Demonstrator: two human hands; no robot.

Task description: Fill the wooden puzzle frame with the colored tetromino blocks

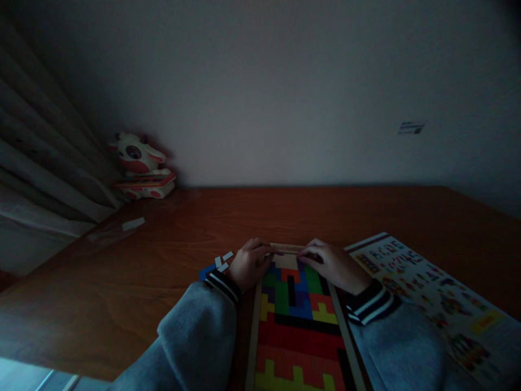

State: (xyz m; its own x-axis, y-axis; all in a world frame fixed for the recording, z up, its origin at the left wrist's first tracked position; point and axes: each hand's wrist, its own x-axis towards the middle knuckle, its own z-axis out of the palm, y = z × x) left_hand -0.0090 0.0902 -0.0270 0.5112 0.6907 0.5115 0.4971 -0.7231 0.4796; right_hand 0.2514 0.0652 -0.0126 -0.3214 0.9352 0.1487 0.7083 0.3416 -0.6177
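A wooden tray (252,347) holds flat, coloured block pieces fitted together in red, yellow, green, blue and black. Near its far end a pale patch of bare tray (286,262) shows. My left hand (249,264) rests over the far left corner, its fingers bent and close together at the tray's edge. Over the far right corner is my right hand (331,264), with thumb and fingers closed near the pale patch. Whatever either hand may hold is hidden or too small to name.
Several blue and pale pieces (208,271) lie left of my left hand. A printed sheet (431,293) lies to the right. A cow figure (142,168) stands at the back left, beside a curtain. A small pale strip (133,224) lies on the brown table (163,271).
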